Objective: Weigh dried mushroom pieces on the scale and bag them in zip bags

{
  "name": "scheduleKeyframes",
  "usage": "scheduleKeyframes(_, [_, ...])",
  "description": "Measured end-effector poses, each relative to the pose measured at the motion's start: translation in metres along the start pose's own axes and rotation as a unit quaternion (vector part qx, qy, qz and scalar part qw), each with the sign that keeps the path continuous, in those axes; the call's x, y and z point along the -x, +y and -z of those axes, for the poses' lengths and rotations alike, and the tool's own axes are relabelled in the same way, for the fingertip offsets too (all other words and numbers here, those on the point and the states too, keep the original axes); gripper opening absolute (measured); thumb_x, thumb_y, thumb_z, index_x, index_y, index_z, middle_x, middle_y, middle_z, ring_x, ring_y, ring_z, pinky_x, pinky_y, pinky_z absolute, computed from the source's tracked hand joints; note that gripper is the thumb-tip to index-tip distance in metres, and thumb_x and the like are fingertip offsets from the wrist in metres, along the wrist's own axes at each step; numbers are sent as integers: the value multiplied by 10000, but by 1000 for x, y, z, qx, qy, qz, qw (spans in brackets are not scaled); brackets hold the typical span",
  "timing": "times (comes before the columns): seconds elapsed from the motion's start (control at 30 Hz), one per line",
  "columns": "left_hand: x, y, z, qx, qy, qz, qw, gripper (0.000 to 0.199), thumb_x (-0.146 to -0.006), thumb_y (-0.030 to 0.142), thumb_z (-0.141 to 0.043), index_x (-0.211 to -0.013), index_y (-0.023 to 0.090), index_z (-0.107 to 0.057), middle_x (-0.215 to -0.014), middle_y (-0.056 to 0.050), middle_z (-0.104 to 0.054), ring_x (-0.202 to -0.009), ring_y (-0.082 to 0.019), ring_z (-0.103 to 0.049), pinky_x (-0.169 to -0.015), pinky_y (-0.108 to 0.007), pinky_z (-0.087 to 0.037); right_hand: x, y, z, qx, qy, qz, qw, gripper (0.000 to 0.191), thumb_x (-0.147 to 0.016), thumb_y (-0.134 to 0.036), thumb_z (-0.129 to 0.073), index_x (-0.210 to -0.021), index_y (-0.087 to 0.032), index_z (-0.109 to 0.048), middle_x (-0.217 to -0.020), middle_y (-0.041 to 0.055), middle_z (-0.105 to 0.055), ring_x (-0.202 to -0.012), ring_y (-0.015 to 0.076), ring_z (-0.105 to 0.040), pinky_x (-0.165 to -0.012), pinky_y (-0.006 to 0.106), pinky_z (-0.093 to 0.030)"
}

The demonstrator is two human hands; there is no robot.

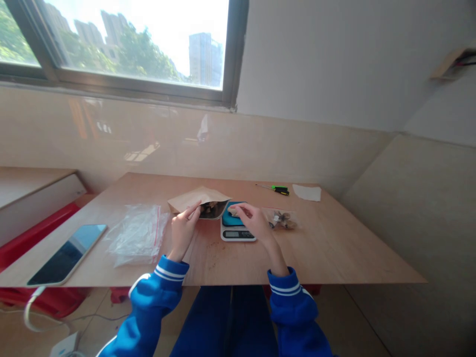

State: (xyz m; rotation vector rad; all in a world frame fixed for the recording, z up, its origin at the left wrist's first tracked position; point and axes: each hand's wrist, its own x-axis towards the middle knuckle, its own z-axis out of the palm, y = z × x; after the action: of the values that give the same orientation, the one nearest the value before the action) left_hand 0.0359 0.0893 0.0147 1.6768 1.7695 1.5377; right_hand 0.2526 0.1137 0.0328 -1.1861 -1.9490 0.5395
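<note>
Plywood tabletop [316, 248], seen from my remote head view: my left hand [183, 233] grips a kraft paper bag [199, 201], its open mouth showing dark brown pieces, beside a digital scale [238, 234]. My right hand's fingertips [240, 209] pinch a small pale piece [233, 212] over the teal pan [229, 217].

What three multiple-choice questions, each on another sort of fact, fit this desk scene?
1. Where does the smartphone lie?
A) On the white paper
B) Left of the clear plastic bag
C) On the floor

2. What colour are the sleeves?
A) Red
B) Grey
C) Blue with white stripes

3. What state is the kraft paper bag in?
A) Open, dark pieces showing
B) Sealed flat
C) Torn apart

1 B: it lies left of the bag.
2 C: white bands circle both sleeves.
3 A: pieces show at its mouth.
</note>
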Motion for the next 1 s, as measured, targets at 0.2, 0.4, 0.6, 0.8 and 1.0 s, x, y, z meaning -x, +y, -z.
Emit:
scheduleKeyframes(0.2, [9,-4,-3,-17,3,-7,1000,339,-886,351,-525,-1163,235,-684,-933,-62,-770,-843,-224,-716,-699,-279,-516,-17,-58,-44,275,-150,39,949,316,-971,-259,-408,-1163,-218,-655,-974,106,-750,-837,223,-711,-719,292,-504])
scheduleKeyframes(0.4, [16,-14,-2,12,-19,-6,1000,367,-892,368,-522,-1206,235,-656,-1087,-56,-738,-957,-221,-703,-823,-296,-525,-33,-65,-75,325,-184,14,928,282,-943,-146,-428,-1014,-124,-700,-986,172,-738,-869,253,-717,-726,315,-539])
scheduleKeyframes(0.6, [23,-16,-3,31,-39,5,999,373,-900,364,-498,-1222,247,-646,-1149,-53,-715,-1272,-242,-515,-980,-340,-459,-37,-61,-90,344,-187,-8,920,289,-898,-20,-413,-983,-43,-688,-990,212,-725,-857,271,-713,-713,338,-544])
scheduleKeyframes(0.8, [21,-19,2,7,-27,-5,1000,364,-899,366,-504,-1204,241,-657,-1139,-59,-719,-1147,-238,-620,-889,-309,-505,-39,-53,-96,333,-183,3,925,273,-906,-54,-430,-1002,-65,-685,-984,216,-724,-862,261,-714,-729,336,-544])
scheduleKeyframes(1.0, [20,-25,1,-4,-19,-3,1000,381,-892,396,-513,-1211,243,-653,-1147,-73,-713,-1152,-252,-615,-836,-290,-519,-32,-57,-88,301,-174,0,938,309,-964,-274,-438,-966,-125,-709,-971,176,-736,-856,248,-718,-716,298,-529])
